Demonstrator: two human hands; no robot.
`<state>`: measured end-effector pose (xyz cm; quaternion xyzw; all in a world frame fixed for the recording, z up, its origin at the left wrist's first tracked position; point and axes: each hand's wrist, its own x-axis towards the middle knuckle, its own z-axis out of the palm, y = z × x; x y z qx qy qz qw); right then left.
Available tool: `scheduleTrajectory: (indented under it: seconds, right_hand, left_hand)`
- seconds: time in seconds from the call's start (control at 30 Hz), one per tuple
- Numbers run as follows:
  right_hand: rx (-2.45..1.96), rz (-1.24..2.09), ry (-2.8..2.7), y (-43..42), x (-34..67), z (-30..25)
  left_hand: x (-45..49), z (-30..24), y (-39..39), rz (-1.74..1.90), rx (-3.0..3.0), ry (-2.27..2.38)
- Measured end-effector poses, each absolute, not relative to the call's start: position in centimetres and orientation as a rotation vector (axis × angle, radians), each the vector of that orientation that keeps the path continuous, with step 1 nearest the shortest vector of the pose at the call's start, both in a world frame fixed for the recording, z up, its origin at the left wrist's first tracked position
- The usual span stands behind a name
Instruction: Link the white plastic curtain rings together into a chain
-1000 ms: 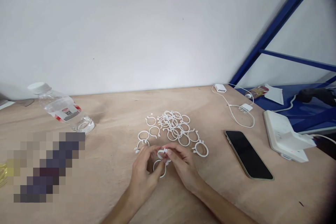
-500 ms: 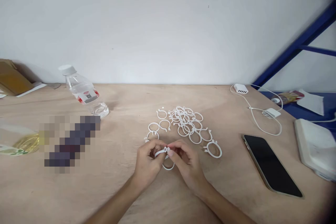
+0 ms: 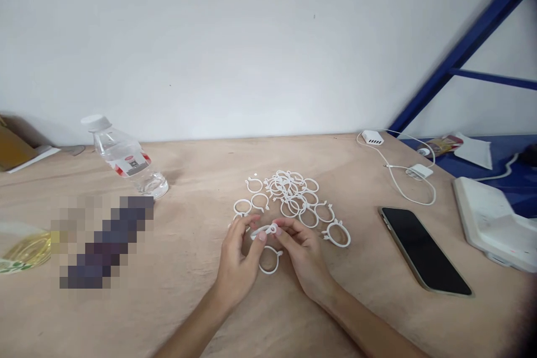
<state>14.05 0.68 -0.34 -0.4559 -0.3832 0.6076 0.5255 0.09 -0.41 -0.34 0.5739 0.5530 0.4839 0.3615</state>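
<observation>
A white plastic curtain ring with a small eyelet is held up between my hands over the table. The fingertips of my right hand pinch it by the eyelet end. My left hand has its thumb against the ring's band, with the fingers curved around the far side; part of the band is hidden there. Just below, a loose curtain ring lies flat on the wood. Beyond my hands is a pile of similar white rings, several of them overlapping. Another ring rests right of my right hand.
A tilted-looking clear bottle stands on the wooden table at left, near a pixelated dark object and a bag with yellow contents. To the right are a black-screened phone, a white device and a charger with cable.
The held ring has turned, its eyelet now at my right fingertips. My left fingers have spread somewhat. The whole view has shifted slightly, and the loose ring below shows more fully.
</observation>
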Motion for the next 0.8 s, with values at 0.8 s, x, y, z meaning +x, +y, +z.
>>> scheduleTrajectory:
  seconds: [0.8]
  right_hand:
    - [-0.996, 1.527, -1.120, 0.94, 14.75, -0.75]
  left_hand:
    - [0.09, -0.94, -0.38, 1.009, 1.660, 1.387]
